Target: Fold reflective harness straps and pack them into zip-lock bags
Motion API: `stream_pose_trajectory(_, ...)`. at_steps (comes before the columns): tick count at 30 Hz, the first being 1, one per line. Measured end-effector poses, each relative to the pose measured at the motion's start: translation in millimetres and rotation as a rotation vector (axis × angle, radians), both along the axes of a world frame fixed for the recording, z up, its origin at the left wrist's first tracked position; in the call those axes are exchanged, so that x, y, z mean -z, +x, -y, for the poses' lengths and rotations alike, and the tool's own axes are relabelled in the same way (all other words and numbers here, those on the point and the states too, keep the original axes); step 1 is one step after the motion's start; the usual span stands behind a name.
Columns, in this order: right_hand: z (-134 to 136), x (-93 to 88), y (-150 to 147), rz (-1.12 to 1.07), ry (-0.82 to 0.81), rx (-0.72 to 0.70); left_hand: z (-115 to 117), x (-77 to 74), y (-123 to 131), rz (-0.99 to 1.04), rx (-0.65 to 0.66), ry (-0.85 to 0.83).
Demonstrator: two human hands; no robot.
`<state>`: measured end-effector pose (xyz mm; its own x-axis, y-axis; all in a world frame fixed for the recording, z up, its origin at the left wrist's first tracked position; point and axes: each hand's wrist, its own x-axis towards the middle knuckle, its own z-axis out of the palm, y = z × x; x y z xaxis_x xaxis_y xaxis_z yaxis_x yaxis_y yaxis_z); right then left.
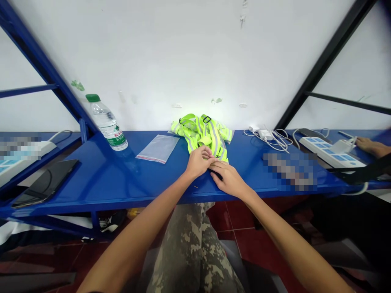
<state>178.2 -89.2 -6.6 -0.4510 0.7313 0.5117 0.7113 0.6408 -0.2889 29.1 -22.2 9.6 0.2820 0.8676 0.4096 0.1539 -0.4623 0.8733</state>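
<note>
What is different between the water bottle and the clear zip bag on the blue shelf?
The plastic water bottle stands upright, while the clear zip bag lies flat. The bottle is tall and rounded; the bag is thin. The bottle has a green cap and a green label; the bag shows neither. Both are see-through plastic, and both rest on the blue metal shelf.

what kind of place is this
Probably a bare indoor work room: a blue steel shelf used as a bench against a white wall, with a power strip, white charger cables and a yellow reflective safety vest on it.
</note>
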Motion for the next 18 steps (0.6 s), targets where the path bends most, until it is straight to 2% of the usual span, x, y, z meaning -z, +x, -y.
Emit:
stream_pose_trajectory(4,3,2.6,0,-0.141,0.016,0.028,-4,2.9,-4,-0.026,0.056,-0.022)
stream_pose_trajectory(10,4,2.1,0,-0.234,0.133,0.210,-4,1.5,-11,-0.123,0.171,0.015)
stream_pose_trajectory(13,-2,3.5,3,-0.254,0.142,0.281,-3,1.7,-13,-0.174,0.174,-0.007)
stream_pose_trajectory(16,-7,6.0,7,-0.223,0.086,0.256,1,2.8,-14,-0.210,0.156,0.002)
stream_pose_trajectory(18,-9,7.2,8,-0.199,0.049,0.260,5,3.9,-14,-0.238,0.123,0.065)
